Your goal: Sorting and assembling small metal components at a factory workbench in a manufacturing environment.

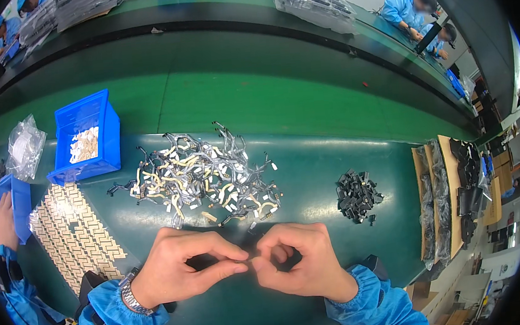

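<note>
Both hands meet at the counter's near edge: the left hand and right hand each keep a pinching grip on one small part, mostly hidden. A large heap of cable pieces and a black clip pile lie unworked; finished pieces cannot be told.

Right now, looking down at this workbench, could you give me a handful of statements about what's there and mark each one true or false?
1. The left hand and right hand meet fingertip to fingertip over the green bench. True.
2. The blue bin sits to the person's right. False: it is on the left, behind a sheet of tan pieces.
3. A tangled pile of grey and tan parts lies just beyond the hands. True.
4. The small heap of black parts is inside the blue bin. False: it lies loose on the bench, to the right.
5. The left wrist is bare. False: it wears a metal wristwatch.
</note>
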{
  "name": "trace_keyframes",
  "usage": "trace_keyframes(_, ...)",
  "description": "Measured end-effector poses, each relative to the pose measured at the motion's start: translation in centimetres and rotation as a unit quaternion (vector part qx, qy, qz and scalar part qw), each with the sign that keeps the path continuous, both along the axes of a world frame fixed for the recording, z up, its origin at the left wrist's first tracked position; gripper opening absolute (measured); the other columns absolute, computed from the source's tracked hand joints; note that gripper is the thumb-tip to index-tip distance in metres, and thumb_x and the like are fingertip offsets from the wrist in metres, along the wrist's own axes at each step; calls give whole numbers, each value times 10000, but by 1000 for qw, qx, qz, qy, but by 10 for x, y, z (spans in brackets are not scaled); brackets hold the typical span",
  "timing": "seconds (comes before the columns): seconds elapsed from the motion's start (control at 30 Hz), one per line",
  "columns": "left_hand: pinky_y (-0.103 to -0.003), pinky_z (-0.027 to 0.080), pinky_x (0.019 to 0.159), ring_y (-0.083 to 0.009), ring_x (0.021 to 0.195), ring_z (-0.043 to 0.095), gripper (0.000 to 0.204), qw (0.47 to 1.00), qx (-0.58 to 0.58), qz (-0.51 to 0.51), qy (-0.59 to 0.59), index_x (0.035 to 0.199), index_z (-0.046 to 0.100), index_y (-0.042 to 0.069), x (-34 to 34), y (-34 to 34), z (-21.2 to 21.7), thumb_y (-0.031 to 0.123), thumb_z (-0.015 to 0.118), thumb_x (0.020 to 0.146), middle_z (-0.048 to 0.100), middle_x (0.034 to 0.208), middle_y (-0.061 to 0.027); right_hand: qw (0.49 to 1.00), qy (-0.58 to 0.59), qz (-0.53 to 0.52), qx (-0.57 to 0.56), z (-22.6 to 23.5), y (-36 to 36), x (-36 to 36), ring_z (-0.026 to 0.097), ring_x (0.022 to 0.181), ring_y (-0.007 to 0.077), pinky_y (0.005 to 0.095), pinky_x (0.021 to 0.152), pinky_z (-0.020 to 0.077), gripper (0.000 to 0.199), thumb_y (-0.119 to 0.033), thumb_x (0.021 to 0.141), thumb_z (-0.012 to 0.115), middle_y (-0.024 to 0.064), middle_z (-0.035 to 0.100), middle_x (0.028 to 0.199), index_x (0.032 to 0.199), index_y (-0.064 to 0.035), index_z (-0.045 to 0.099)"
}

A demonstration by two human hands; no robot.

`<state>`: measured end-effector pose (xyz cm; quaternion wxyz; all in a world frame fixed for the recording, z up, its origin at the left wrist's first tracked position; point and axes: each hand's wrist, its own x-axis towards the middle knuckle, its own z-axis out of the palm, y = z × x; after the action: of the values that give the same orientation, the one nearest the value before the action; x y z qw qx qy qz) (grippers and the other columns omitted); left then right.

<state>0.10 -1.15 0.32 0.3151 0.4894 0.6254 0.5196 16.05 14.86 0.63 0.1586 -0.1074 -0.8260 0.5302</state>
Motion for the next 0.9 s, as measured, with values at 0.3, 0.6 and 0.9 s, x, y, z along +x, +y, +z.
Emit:
trace_keyframes(0.3, -272, 599, 737, -189, 813, 776, 138, 1000, 12, 3, -12, 889, 770, 22, 0, 0, -1, 44, 866, 792, 789, 881, -95, 1000, 5, -5, -7, -2, 2, -1, 389, 502, 69, 261, 457, 303, 195, -73, 775, 815, -25, 563, 635, 764, -65, 620)
trace_keyframes(0.6, -291, 596, 785, -199, 874, 762, 118, 986, 29, 3, -165, 952, 761, -9, 0, -7, -6, 12, 809, 846, 778, 952, -120, 974, -29, 29, -223, -6, 1, 2, 429, 586, -9, 195, 501, 303, 156, -109, 869, 829, -48, 650, 735, 888, -27, 698)
trace_keyframes(0.9, -295, 562, 751, -187, 847, 700, 150, 984, 111, -49, -129, 965, 812, 62, -4, -3, -5, 11, 818, 824, 745, 938, -91, 942, 17, 95, -320, -19, 3, 7, 606, 756, 59, 206, 622, 454, 158, -20, 903, 780, 46, 692, 917, 1046, 24, 730)
